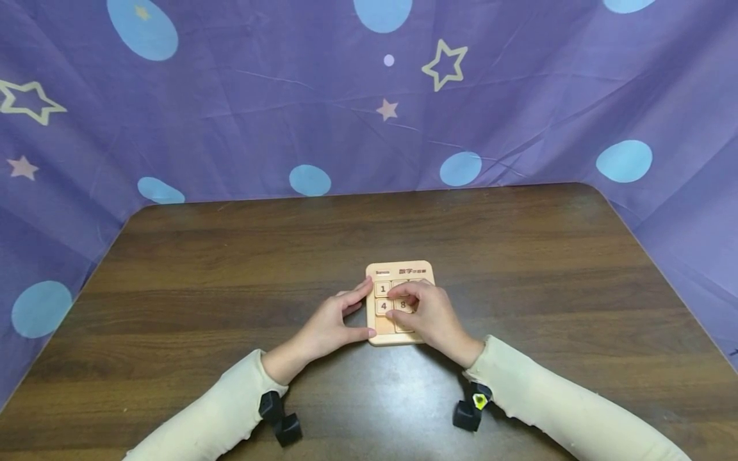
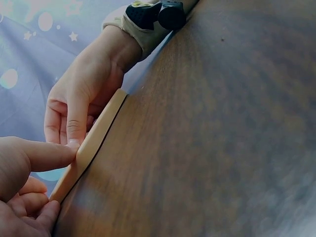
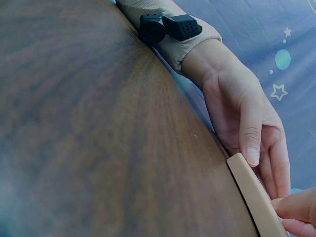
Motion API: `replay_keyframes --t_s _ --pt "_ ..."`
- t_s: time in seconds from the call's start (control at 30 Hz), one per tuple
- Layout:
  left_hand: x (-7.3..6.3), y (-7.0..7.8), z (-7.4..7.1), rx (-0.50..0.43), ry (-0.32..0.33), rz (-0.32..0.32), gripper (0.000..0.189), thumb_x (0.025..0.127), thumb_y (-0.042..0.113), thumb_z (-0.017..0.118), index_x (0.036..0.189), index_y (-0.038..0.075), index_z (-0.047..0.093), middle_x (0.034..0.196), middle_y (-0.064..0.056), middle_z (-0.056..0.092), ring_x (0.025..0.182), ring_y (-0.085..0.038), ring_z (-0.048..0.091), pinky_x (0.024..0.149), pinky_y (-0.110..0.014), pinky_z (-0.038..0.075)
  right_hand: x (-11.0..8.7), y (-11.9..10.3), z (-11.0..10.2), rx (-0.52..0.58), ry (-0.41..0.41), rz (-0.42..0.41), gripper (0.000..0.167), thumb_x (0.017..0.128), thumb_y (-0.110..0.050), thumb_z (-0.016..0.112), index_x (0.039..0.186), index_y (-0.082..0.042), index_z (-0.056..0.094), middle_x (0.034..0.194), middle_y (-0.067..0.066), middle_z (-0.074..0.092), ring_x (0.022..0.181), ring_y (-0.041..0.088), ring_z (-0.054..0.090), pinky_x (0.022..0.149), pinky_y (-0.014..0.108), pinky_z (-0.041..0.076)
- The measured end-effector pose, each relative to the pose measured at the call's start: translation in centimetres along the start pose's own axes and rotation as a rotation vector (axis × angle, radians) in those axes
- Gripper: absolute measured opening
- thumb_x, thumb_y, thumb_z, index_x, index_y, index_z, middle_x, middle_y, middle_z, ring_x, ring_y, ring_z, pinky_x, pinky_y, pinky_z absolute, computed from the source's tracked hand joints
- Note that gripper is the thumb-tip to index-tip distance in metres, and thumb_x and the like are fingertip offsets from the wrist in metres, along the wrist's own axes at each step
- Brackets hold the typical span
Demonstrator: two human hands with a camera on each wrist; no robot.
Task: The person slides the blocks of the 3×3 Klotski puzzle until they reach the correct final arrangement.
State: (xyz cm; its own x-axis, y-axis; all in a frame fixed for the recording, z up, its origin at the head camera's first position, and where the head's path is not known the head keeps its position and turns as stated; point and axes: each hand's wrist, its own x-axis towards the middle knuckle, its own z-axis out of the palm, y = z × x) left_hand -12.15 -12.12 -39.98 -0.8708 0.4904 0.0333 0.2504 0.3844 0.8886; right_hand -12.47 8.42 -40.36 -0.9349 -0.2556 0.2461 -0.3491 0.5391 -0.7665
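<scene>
- A purple-blue backdrop [image 1: 277, 96] fills the upper frame in the head view, printed with stars and light-blue discs.
- The dark brown wooden table [image 1: 202, 269] spreads across the middle and bottom.
- Two cream sleeves enter from below: the left sleeve [image 1: 207, 406] at the lower left, the right sleeve [image 1: 565, 397] at the lower right.
- The left hand [image 1: 328, 323], just left of the lower centre, holds the number board at its left edge, fingertips near the upper corner and thumb at the lower one.
- The right hand [image 1: 435, 314] covers much of the board's right side; its thumb and index finger are bent, tips at the tiles. I cannot tell whether they grip one.
- The pale wooden number board [image 1: 398, 266] lies flat on the table, slightly right of and below the frame's centre. Both wrist views show it edge-on, in their lower corners.
- A black block-shaped unit sits at each cuff: the left unit [image 1: 280, 416] and the right unit [image 1: 469, 410].
- Tile 1 [image 1: 382, 289] is at the grid's upper left, tile 4 [image 1: 383, 306] below it, tile 8 [image 1: 403, 305] right of that.
</scene>
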Motion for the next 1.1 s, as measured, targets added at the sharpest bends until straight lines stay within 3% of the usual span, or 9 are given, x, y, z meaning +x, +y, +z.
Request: replay_keyframes --t_s 0.6,1.1 --pt "-0.1 -0.2 -0.1 -0.021 0.014 -0.011 0.077 0.073 0.001 0.077 0.139 -0.007 0.038 0.149 -0.018 0.032 0.135 -0.032 0.034 0.106 -0.038 0.039 0.1 -0.1 0.2 -0.010 -0.016 -0.026 0.025 0.069 -0.007 0.082 0.092 -0.009 0.072 0.076 -0.002 0.062 0.067 0.009 0.049 0.059 0.020 0.043" --pt "-0.1 0.0 0.2 -0.052 0.014 -0.018 0.078 0.073 0.000 0.077 0.139 -0.008 0.037 0.149 -0.019 0.032 0.136 -0.032 0.032 0.106 -0.038 0.039 -0.8 1.2 -2.1 0.159 -0.110 -0.005 0.018 0.074 -0.003 0.075 0.091 -0.008 0.073 0.075 -0.003 0.063 0.063 0.006 0.050 0.053 0.019 0.044"
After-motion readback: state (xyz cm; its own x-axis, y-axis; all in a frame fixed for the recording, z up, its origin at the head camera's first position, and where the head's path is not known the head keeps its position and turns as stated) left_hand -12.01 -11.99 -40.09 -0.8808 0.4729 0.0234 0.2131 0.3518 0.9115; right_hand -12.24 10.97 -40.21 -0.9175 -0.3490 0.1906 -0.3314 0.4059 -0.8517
